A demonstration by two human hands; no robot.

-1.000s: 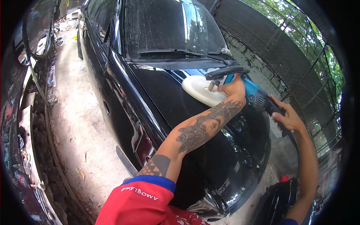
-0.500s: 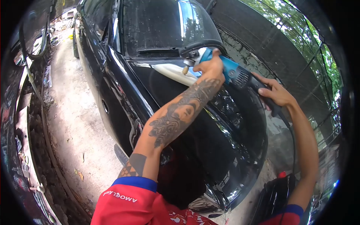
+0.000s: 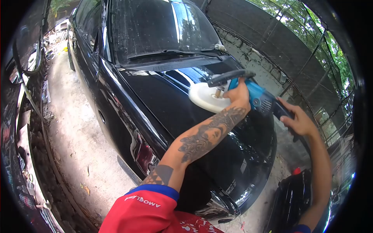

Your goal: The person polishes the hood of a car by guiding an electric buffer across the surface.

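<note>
A blue and black car polisher [image 3: 255, 95] is held over the glossy black hood [image 3: 155, 97] of a car. Its round white pad [image 3: 203, 97] appears to rest on the hood, though the exact contact is hard to see. My left hand [image 3: 238, 95], at the end of the tattooed forearm, is closed on the polisher's front end, below the black loop handle [image 3: 231, 77]. Around the black rear handle, my right hand [image 3: 301, 121] is wrapped. Its lower fingers are partly hidden.
The windshield [image 3: 147, 31] and wiper [image 3: 171, 52] lie beyond the hood. A dark wall [image 3: 248, 29] runs along the right. On the left, a concrete path [image 3: 74, 128] passes clutter. A black glossy panel [image 3: 289, 198] stands at lower right, near a small red object [image 3: 297, 171].
The polisher and both hands have moved right and slightly down in view. More of the white pad's face shows now. The camera view has shifted, revealing more of the hood and windshield base.
</note>
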